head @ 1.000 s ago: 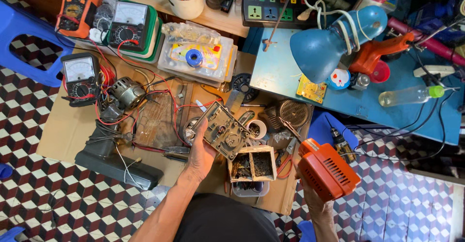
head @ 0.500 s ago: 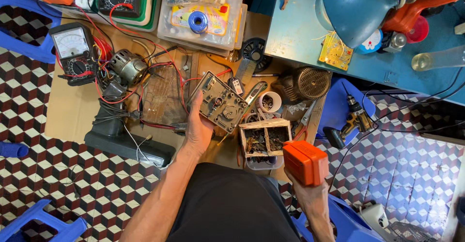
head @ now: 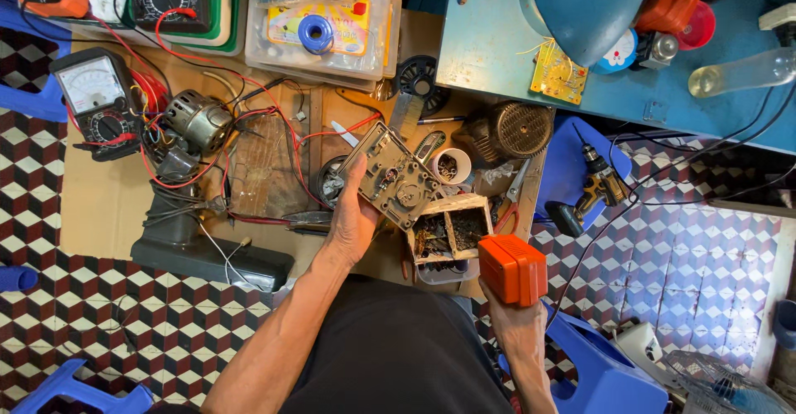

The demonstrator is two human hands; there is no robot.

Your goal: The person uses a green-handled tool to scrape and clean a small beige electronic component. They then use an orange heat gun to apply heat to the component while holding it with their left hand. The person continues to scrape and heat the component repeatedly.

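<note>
My left hand (head: 352,219) grips a grey metal mechanism plate (head: 392,175) with gears and screws, held tilted above the cardboard-covered work surface. My right hand (head: 507,319) holds an orange plastic box-shaped casing (head: 512,268) low at the right, close to my body. Between the two sits a small wooden divided box (head: 448,230) full of dark small parts.
Analog multimeters (head: 93,92) and a small motor (head: 199,121) with red wires lie at the left. A clear plastic case (head: 325,29), a blue lamp (head: 580,8), a cordless drill (head: 593,190), a round fan motor (head: 512,130) and blue stools (head: 601,372) surround the spot.
The view has shifted downward and closer. My right hand has brought the orange casing left and nearer to my body. My left hand keeps hold of the metal plate.
</note>
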